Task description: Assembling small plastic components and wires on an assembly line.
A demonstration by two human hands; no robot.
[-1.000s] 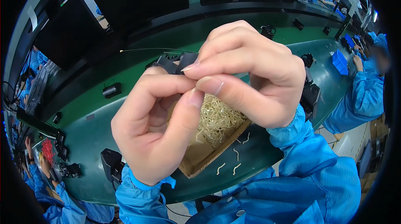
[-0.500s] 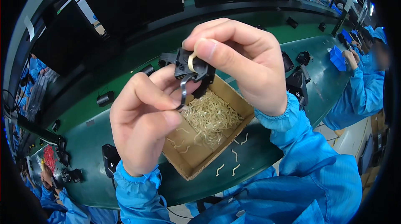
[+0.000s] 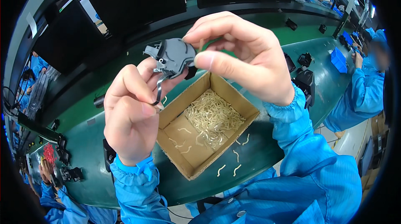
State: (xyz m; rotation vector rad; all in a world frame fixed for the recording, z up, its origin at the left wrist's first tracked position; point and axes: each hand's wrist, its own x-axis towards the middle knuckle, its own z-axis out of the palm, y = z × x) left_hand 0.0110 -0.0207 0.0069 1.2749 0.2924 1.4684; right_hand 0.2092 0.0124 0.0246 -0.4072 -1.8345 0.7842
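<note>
My left hand (image 3: 131, 117) pinches a thin, shiny black strip (image 3: 158, 87) between thumb and forefinger. That strip hangs from a dark grey and black plastic housing (image 3: 177, 57), which rests against my other left fingers above the box. At the housing's right edge, my right hand (image 3: 255, 63) is closed, with thumb and forefinger on either side of a small beige strip (image 3: 201, 45). Whether the beige strip still touches the housing is hard to tell. Below both hands stands an open cardboard box (image 3: 175, 167) holding a heap of similar beige strips (image 3: 215, 113).
Several loose strips (image 3: 237, 156) lie on the green table (image 3: 259, 157) right of the box. Black plastic parts (image 3: 307, 84) and a blue bin (image 3: 338, 60) are farther right. Co-workers in blue sit at both sides; dark screens (image 3: 133, 2) stand at the back.
The housing has turned over, showing its smooth, rounded grey side, and moved slightly left. My left hand went left with it. The beige strip between my right fingers now points upward.
</note>
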